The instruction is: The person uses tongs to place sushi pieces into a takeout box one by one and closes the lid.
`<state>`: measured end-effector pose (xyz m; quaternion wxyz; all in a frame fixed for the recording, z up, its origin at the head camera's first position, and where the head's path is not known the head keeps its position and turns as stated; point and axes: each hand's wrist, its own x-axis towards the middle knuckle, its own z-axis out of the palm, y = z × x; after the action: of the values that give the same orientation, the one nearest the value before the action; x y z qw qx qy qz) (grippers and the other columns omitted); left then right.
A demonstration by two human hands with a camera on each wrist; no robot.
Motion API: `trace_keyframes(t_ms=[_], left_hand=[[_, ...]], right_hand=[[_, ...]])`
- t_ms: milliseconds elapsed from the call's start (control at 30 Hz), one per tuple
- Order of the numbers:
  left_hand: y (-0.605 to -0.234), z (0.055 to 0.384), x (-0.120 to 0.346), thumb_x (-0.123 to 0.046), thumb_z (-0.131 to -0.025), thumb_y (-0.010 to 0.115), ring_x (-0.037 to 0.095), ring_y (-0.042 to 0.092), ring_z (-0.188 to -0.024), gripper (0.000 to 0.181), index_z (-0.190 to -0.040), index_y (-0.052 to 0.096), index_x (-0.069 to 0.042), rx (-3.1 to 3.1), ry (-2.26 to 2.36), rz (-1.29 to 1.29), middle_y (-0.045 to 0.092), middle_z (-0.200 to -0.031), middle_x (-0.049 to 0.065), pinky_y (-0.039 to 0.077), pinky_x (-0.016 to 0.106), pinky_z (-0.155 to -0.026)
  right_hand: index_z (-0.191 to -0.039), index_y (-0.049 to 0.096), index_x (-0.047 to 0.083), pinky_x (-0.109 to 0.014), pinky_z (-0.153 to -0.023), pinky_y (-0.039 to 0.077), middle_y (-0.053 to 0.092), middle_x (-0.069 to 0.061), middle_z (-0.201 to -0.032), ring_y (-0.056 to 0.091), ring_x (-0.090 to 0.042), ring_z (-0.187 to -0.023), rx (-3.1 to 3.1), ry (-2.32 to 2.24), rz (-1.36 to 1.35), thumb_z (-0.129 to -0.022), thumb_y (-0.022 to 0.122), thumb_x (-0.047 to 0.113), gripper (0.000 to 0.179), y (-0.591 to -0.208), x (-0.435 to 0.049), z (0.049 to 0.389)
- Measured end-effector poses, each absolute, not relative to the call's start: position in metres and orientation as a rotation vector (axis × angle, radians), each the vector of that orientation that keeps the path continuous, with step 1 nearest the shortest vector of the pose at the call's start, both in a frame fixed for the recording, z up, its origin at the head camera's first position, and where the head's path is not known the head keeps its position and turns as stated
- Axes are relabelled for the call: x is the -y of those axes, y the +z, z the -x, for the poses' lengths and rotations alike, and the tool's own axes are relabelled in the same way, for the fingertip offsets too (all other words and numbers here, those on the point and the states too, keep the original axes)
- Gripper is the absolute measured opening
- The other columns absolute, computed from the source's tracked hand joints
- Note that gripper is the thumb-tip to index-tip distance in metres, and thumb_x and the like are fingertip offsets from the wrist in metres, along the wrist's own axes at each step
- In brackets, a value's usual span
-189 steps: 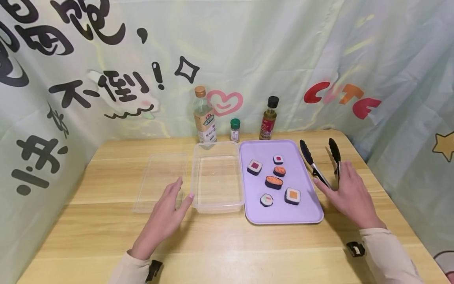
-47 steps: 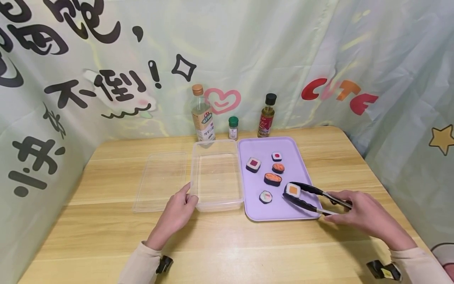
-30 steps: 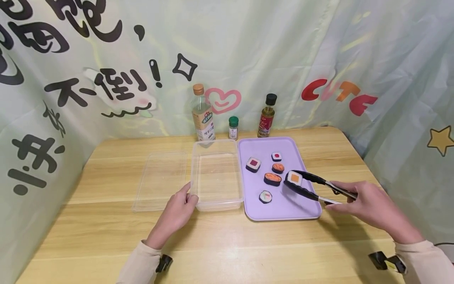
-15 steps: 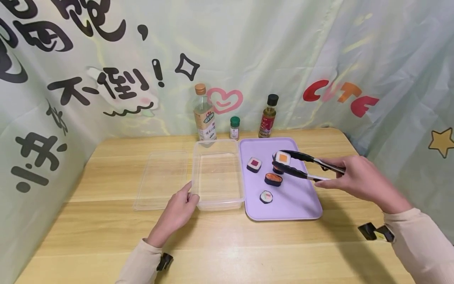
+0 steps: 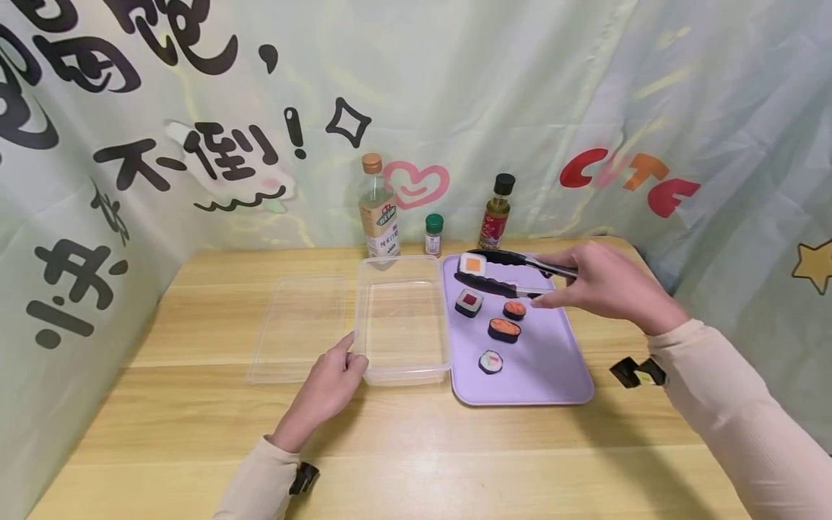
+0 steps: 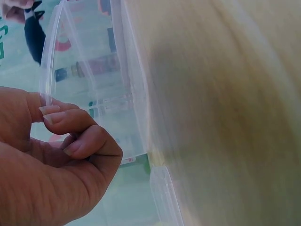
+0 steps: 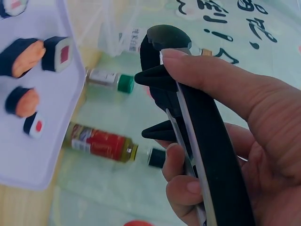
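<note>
My right hand (image 5: 604, 285) holds black-tipped metal tongs (image 5: 489, 284) above the far part of the purple tray (image 5: 539, 386). Clamped in the tongs is a sushi roll (image 5: 472, 265) with an orange centre. My left hand (image 5: 328, 386) pinches the near left corner of a clear plastic container (image 5: 406, 377); its rim (image 6: 47, 80) lies between thumb and fingers in the left wrist view. On the tray lie a roll with a dark red centre (image 5: 469, 302), two orange-topped pieces (image 5: 504, 330) and a round roll (image 5: 490, 362). A small red-centred roll (image 7: 34, 125) is mostly hidden by the tongs in the head view.
A clear flat lid (image 5: 299, 328) lies left of the container. Along the back stand a tall orange-capped bottle (image 5: 380, 224), a small green-capped jar (image 5: 433, 237) and a black-capped bottle (image 5: 495, 217). A printed curtain (image 5: 520, 87) hangs behind the table.
My right hand took up the tongs and clamped the orange-centred roll. It lifted the roll off the tray and moved it left and away. My left hand came to the container's corner and stays there.
</note>
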<state>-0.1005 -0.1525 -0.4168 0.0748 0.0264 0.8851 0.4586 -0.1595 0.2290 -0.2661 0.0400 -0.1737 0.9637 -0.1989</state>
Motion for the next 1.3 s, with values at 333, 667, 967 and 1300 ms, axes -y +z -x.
trace_keyframes(t_ms=[333, 667, 967, 1300], left_hand=[[-0.418, 0.100, 0.152, -0.013, -0.096, 0.043, 0.010, 0.024, -0.048, 0.060, -0.153, 0.037, 0.006, -2.678, 1.373, -0.106, 0.035, -0.057, -0.005, 0.019, 0.022, -0.043], [-0.418, 0.100, 0.152, -0.013, -0.096, 0.043, 0.010, 0.025, -0.048, 0.060, -0.153, 0.038, 0.004, -2.684, 1.374, -0.103, 0.036, -0.057, -0.005, 0.020, 0.022, -0.043], [-0.417, 0.101, 0.152, -0.013, -0.095, 0.044, 0.010, 0.025, -0.048, 0.061, -0.152, 0.037, 0.007, -2.688, 1.362, -0.088, 0.036, -0.057, -0.005, 0.020, 0.022, -0.043], [-0.416, 0.101, 0.151, -0.014, -0.095, 0.044, 0.010, 0.026, -0.048, 0.062, -0.152, 0.036, 0.009, -2.697, 1.344, -0.080, 0.036, -0.056, -0.005, 0.020, 0.022, -0.043]], right_hand=[[-0.133, 0.066, -0.001, -0.029, -0.049, 0.026, 0.024, 0.006, -0.055, 0.019, -0.013, -0.048, -2.846, -0.621, 0.586, -0.074, 0.090, 0.029, 0.070, -0.266, -0.187, 0.187], [-0.132, 0.067, 0.000, -0.031, -0.058, 0.041, 0.072, -0.016, -0.116, 0.041, -0.012, -0.051, -2.781, -0.578, 0.698, -0.073, 0.091, 0.028, 0.069, -0.275, -0.148, 0.208], [-0.128, 0.069, 0.001, -0.032, -0.066, 0.051, 0.067, -0.013, -0.129, 0.060, -0.015, -0.064, -2.748, -0.533, 0.745, -0.073, 0.091, 0.024, 0.064, -0.285, -0.114, 0.217], [-0.127, 0.071, 0.003, -0.040, -0.094, 0.053, 0.069, -0.011, -0.126, 0.066, -0.026, -0.111, -2.764, -0.402, 0.809, -0.073, 0.091, 0.020, 0.060, -0.299, -0.086, 0.228]])
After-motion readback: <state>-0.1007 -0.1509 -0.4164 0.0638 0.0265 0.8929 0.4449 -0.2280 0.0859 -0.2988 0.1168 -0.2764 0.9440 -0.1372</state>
